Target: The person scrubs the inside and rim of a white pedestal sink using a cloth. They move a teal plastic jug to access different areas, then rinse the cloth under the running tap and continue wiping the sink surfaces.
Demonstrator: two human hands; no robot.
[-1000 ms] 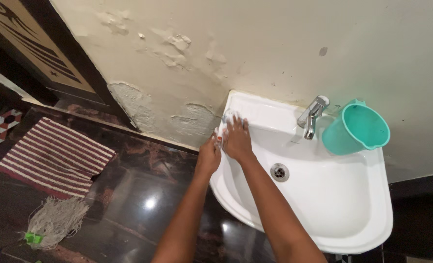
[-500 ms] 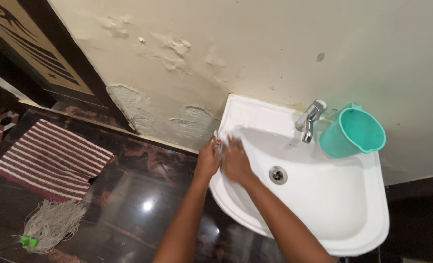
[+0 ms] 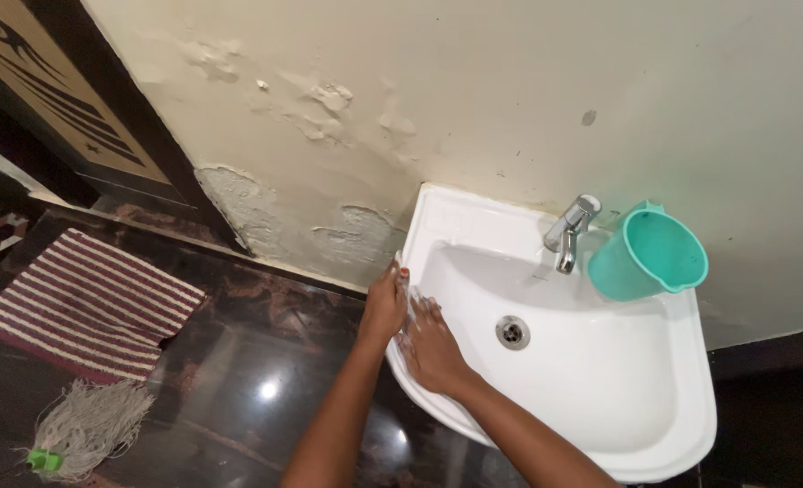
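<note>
Currently my left hand (image 3: 385, 305) grips the left rim of the white sink (image 3: 600, 398), fingers curled over the edge. Right hand (image 3: 428, 348) lies flat and spread inside the basin wall just beside it; drain (image 3: 511, 332) sits to its right, tap (image 3: 568, 230) beyond.

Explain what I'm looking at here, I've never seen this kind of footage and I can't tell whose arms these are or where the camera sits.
The camera is worn on a person's head and looks down, so the two bare arms are the wearer's own. The left hand grips the rim of a white sink. The right hand lies flat inside the bowl with whitish foam at its fingers; whether it holds anything, I can't tell. A tap and a teal mug sit on the sink's back edge. On the dark floor lie a striped mat and a mop.
</note>
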